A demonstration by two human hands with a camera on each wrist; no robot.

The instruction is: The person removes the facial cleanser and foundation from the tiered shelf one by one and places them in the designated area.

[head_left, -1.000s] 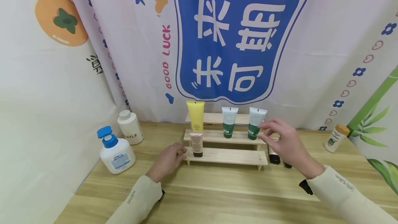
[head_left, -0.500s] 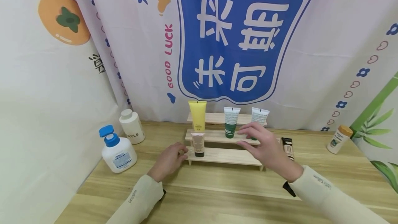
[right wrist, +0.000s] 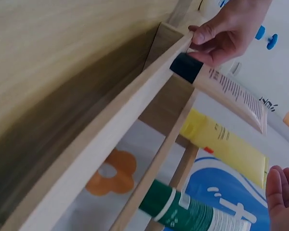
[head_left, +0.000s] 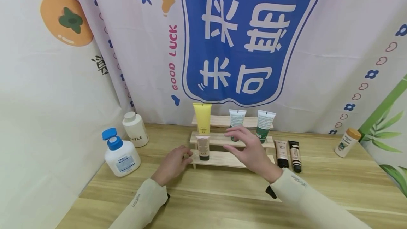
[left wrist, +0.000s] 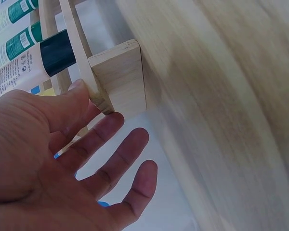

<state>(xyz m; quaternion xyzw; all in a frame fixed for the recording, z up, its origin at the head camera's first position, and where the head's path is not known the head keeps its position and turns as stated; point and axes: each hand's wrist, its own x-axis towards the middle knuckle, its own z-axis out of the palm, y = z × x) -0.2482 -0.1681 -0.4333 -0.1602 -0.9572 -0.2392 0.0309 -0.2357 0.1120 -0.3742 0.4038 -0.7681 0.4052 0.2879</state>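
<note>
left hand (head_left: 172, 163) pinches, right hand (head_left: 252, 151) hovers with fingers (head_left: 237, 131) loosely curved

Six tubes (head_left: 203, 147); three bottles (head_left: 122, 158); one wooden stand (head_left: 222, 157) with three shelves (head_left: 217, 138); two hands (head_left: 173, 162).

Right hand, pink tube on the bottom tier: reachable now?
Probably yes: the right hand has an empty grip, is right of the pink tube, and nothing shows between them. The left hand holds the left end of the bottom tier but leaves the tube's right side free.
</note>
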